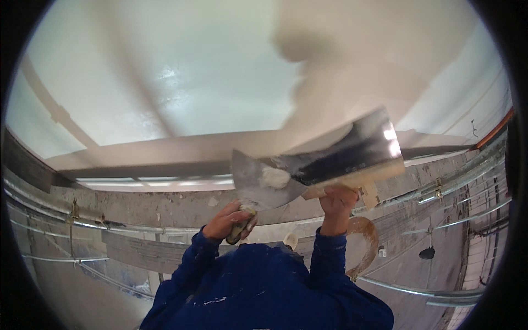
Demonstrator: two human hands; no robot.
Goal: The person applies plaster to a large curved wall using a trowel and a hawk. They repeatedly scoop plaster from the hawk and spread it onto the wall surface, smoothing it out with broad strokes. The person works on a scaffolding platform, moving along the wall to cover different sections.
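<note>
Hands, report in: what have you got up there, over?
Left hand grips scraper. Right hand holds plaster board. Blades touching. Nothing blocking.

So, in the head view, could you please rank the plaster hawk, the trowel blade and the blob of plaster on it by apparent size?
1. Plaster hawk, largest.
2. Trowel blade, though both tilt and overlap, so the gap between them is unsure.
3. Blob of plaster, clearly smallest.

No packages, labels, signs or screens show anywhere in the head view.
</note>
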